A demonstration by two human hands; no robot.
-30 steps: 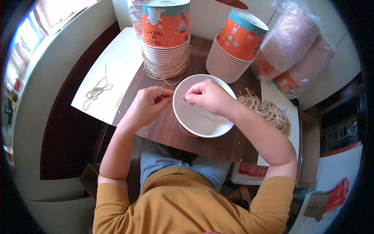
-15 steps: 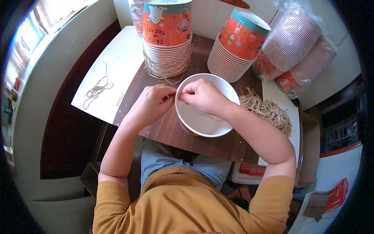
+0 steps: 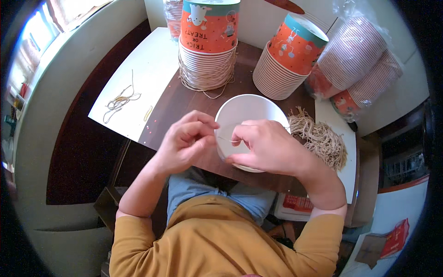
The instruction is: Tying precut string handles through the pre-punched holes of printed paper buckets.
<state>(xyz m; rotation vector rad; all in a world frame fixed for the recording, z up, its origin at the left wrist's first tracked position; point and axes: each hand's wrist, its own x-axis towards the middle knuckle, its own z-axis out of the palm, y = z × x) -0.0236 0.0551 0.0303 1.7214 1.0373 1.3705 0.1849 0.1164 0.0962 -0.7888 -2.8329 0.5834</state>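
Observation:
A round paper bucket (image 3: 251, 113), white inside, stands mouth up at the table's near edge. My left hand (image 3: 188, 142) is beside its left rim, fingers curled, with a thin beige string (image 3: 226, 139) at its thumb and fingertips. The string runs taut across the bucket's mouth to my right hand (image 3: 272, 145). That hand is over the mouth, its bent fingers closed on the string and its thumb held apart at the near rim. Part of the string is hidden under the right hand.
A heap of beige strings (image 3: 320, 141) lies right of the bucket. Behind stand a stack of orange buckets with strings round its rims (image 3: 207, 64), a second stack (image 3: 286, 57) and plastic-wrapped stacks (image 3: 355, 60). Loose strings (image 3: 121, 102) rest on the white board at left.
Both hands have drawn back toward me from the bucket's left rim, the right one also moving right. The string now stretches between them above the mouth. The view has shifted slightly.

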